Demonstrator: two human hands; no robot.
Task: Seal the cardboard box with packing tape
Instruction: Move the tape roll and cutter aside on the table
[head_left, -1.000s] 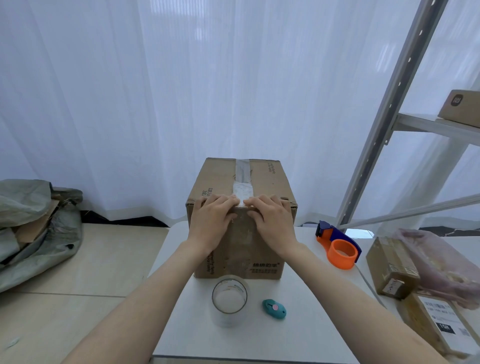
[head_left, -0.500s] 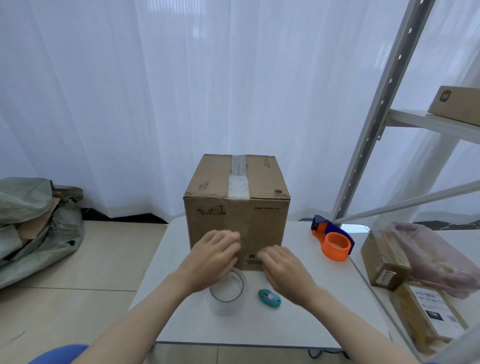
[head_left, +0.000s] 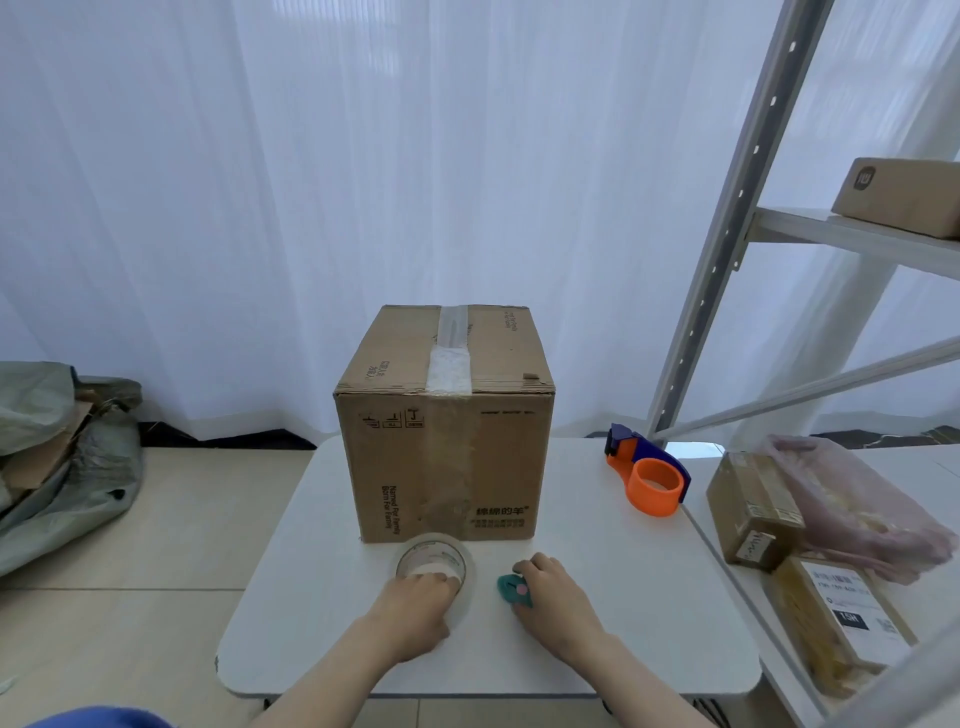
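Note:
A brown cardboard box (head_left: 447, 457) stands closed on the white table (head_left: 649, 623), with a clear tape strip running along its top seam and down the front face. In front of it a roll of clear packing tape (head_left: 441, 558) stands upright; my left hand (head_left: 415, 608) grips its near side. To the right lies a small teal cutter (head_left: 511, 590), and my right hand (head_left: 558, 597) closes around it on the table.
An orange and blue tape dispenser (head_left: 649, 475) sits at the table's right edge. Several small parcels (head_left: 753, 509) and a pink bag (head_left: 857, 504) lie on the adjoining surface. A metal shelf frame (head_left: 727, 218) rises at right; grey sacks (head_left: 57, 447) lie on the floor at left.
Both hands left the box's top front edge and came down toward me. The left now holds the tape roll and the right holds the cutter. The head pulled back.

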